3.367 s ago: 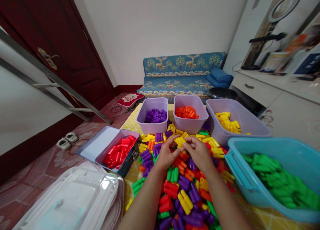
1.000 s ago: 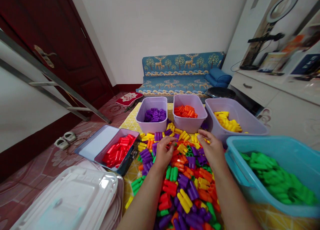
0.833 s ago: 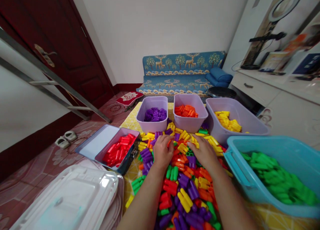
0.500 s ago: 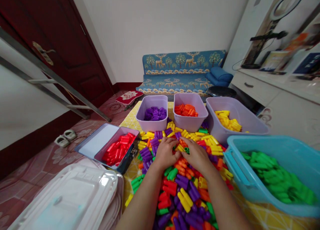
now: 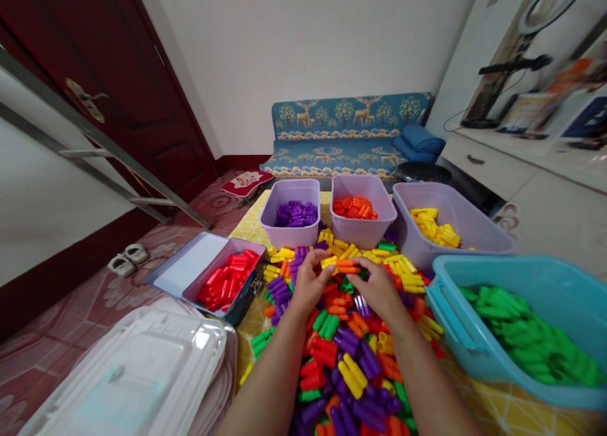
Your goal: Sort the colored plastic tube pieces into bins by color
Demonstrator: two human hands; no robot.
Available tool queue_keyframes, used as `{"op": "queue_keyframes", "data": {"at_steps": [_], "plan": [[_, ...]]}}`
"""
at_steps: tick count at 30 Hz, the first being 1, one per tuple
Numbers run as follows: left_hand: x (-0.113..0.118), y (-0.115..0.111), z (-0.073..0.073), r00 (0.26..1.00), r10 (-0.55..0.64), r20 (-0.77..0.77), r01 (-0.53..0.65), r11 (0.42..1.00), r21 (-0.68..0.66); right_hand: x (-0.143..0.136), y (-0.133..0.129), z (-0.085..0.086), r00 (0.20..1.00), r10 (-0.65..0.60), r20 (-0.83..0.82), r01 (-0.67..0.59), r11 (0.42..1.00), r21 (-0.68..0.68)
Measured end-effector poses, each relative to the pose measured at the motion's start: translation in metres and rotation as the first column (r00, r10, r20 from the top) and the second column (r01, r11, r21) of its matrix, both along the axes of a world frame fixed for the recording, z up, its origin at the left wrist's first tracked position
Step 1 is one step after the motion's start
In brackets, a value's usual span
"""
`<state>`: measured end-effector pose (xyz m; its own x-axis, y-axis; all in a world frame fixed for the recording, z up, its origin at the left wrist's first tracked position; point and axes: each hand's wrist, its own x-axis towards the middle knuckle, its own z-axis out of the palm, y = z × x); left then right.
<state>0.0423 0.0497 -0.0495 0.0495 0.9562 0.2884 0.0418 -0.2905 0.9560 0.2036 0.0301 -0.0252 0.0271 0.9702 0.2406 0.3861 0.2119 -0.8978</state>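
Note:
Over a pile of mixed plastic pieces point(image 5: 348, 341), my left hand point(image 5: 310, 281) pinches a yellow piece point(image 5: 329, 261). My right hand point(image 5: 377, 287) has its thumb and fingers closed on an orange piece point(image 5: 348, 266), whose far end touches or nearly touches the yellow one. Behind the hands stand three lilac bins, holding purple pieces point(image 5: 296, 214), orange-red pieces point(image 5: 355, 208) and yellow pieces point(image 5: 435, 227). Green pieces point(image 5: 531, 335) lie in a blue tub point(image 5: 455, 316) on the right. A hinged box point(image 5: 177, 268) on the left holds red pieces point(image 5: 228, 279).
White plastic lids point(image 5: 137, 373) are stacked at the front left. Beyond the yellow-covered table point(image 5: 251, 224) are a blue patterned sofa point(image 5: 346, 133) and a red stool point(image 5: 246, 182). A metal ladder point(image 5: 109, 151) leans at the left, and a white cabinet point(image 5: 497, 170) stands on the right.
Both hands have risen slightly from the pile, now with a yellow and an orange piece between their fingertips. The view has shifted a little.

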Motion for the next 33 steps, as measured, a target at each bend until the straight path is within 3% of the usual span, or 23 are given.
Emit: {"op": "queue_keyframes", "data": {"at_steps": [3,7,16,22,24,29,33], "plan": [[0.001,0.0,0.0,0.989,-0.04,0.14,0.045,0.998,-0.033,-0.005,-0.005,0.006,0.995,0.022,0.102,-0.023,1.0,0.002],[0.002,-0.001,0.0,0.972,-0.091,0.216,0.104,0.993,-0.052,-0.01,-0.007,0.011,0.985,0.064,0.162,-0.08,0.992,0.098],[0.003,-0.007,0.01,0.976,-0.173,0.133,0.169,0.985,0.036,-0.006,-0.006,0.013,0.964,0.047,0.263,-0.077,0.991,0.107],[0.008,-0.007,0.01,0.918,-0.232,0.321,0.244,0.97,0.002,-0.008,-0.007,0.014,0.993,-0.067,0.102,0.064,0.997,0.037],[0.008,-0.005,0.007,0.919,-0.213,0.333,0.219,0.976,0.02,-0.007,-0.008,0.014,0.993,-0.082,0.088,0.081,0.997,0.014],[0.003,-0.003,0.004,0.971,-0.11,0.215,0.099,0.993,0.062,-0.003,-0.007,0.012,0.994,0.014,0.11,-0.008,0.998,-0.056],[0.002,-0.004,0.001,0.969,-0.126,0.214,0.121,0.992,0.035,-0.001,-0.005,0.008,0.998,0.064,0.002,-0.064,0.995,-0.078]]}}
